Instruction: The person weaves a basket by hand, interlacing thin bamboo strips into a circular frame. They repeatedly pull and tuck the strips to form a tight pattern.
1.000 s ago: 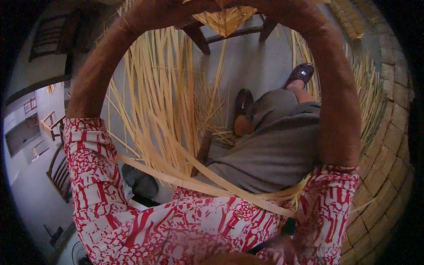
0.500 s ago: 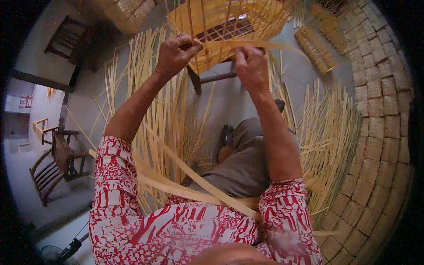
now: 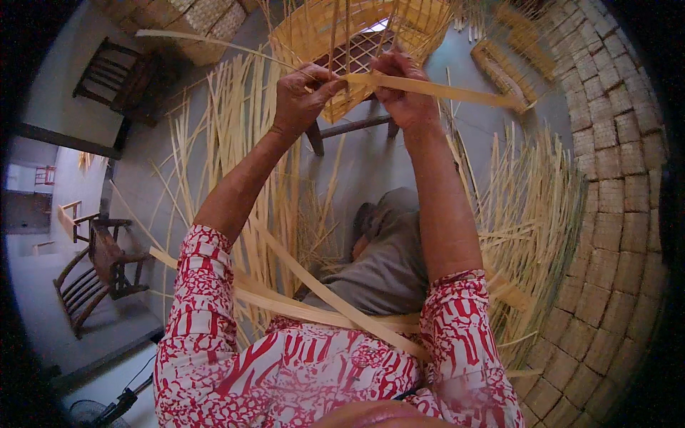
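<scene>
A partly woven yellow bamboo basket (image 3: 427,34) stands at the top of the view, with thin upright stakes (image 3: 333,36) rising from it. My left hand (image 3: 305,98) is closed at its near side, thumb and fingers pinching a flat bamboo strip (image 3: 464,93) beside a stake. My right hand (image 3: 405,100) has its fingers curled on the same strip, just right of the left one. The strip's broad end stretches out past the right hand. A narrow pale strip (image 3: 214,41) reaches away to the left from the left hand. Behind the right fingers the weave is hidden.
Under the basket is a dark wooden stool (image 3: 353,128). Loose bamboo strips (image 3: 242,135) lie on the floor left, more strips (image 3: 531,207) right. Several strips (image 3: 335,303) cross my lap. Stacked woven pieces (image 3: 606,185) line the right. Wooden chairs (image 3: 107,264) stand at left.
Both hands have shifted slightly with the strip, the left one rightward. The strip's right end now sticks out straight, and a narrow strip shows to the left. The basket sits differently in view.
</scene>
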Demonstrator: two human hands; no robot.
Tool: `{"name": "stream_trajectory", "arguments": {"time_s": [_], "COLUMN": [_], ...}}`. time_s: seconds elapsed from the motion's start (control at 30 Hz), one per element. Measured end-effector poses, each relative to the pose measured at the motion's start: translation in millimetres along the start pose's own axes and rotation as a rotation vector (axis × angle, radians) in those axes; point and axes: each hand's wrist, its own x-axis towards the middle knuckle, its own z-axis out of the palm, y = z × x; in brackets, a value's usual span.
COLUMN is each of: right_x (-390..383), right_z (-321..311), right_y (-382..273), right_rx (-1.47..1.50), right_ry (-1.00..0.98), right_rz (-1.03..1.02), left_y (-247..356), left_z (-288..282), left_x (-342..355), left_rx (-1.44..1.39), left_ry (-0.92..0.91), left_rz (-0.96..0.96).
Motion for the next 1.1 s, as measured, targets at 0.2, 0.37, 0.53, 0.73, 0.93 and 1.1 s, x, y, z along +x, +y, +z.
{"name": "stream_trajectory", "arguments": {"time_s": [0.2,0.37,0.53,0.73,0.93,1.1], "right_x": [-2.2,1.7,6.4,1.4,14.9,32.7], "right_z": [84.6,81.6,86.9,86.9,80.6,69.4], "right_y": [3.0,5.6,17.2,22.0,1.6,-3.0], "right_rx": [-0.843,-0.865,-0.834,-0.716,-0.401,-0.707], "right_ry": [-0.053,0.005,0.33,0.423,0.558,0.541], "right_rz": [-0.234,-0.274,-0.397,-0.436,-0.303,-0.551], "left_y": [0.5,12.4,9.1,1.6,10.0,11.6], "left_z": [-8.2,-3.8,-1.9,-2.1,-5.6,-4.4], "left_x": [1.7,3.2,7.7,11.3,15.4,16.7], "left_rx": [0.04,0.041,0.032,0.015,0.035,-0.031], "left_ry": [0.038,0.075,0.074,0.111,0.108,0.112], "left_rz": [-0.025,-0.028,-0.004,-0.029,0.002,0.013]}}
